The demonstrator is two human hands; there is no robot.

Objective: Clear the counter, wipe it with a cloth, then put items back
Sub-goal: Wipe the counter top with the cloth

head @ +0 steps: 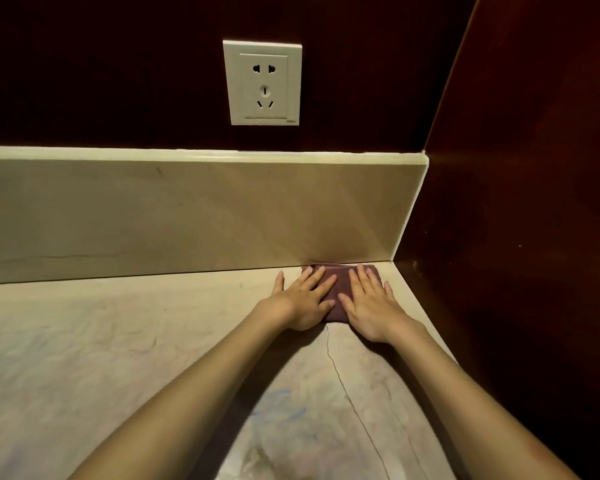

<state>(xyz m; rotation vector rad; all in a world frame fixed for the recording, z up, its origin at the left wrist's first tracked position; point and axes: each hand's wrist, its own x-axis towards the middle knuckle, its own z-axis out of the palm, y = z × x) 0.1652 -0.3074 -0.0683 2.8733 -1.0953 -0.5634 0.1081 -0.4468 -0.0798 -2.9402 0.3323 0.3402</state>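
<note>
Fingers (321,282) of the left hand (303,301) straight and spread wide, pressed flat on the left part of the cloth (336,289), thumb stretched out past the cloth's left edge onto the bare table (118,341). Fingers (366,278) of the right hand (369,306) likewise straight and close together, flat on the cloth's right part, nothing gripped or pinched by either. Between the two hands, a strip of the dark reddish-brown cloth showing, folded into a small pad.

Cloth lying on the table, its far edge touching the foot of the pale backsplash (187,216), just left of the corner formed with the dark wooden side panel (534,202). Near edge of the cloth peeking out below the heels of both hands. From that near edge, a thin dark crack (347,393) in the marbled table running toward the camera and to the right.

Both bare forearms reaching in from the bottom of the view, converging on the cloth.

Above the cloth and to its left, a white wall socket (262,83) set in the dark wall over the backsplash. Faint bluish smudge (281,400) on the table nearer the camera than the cloth, between the forearms.
</note>
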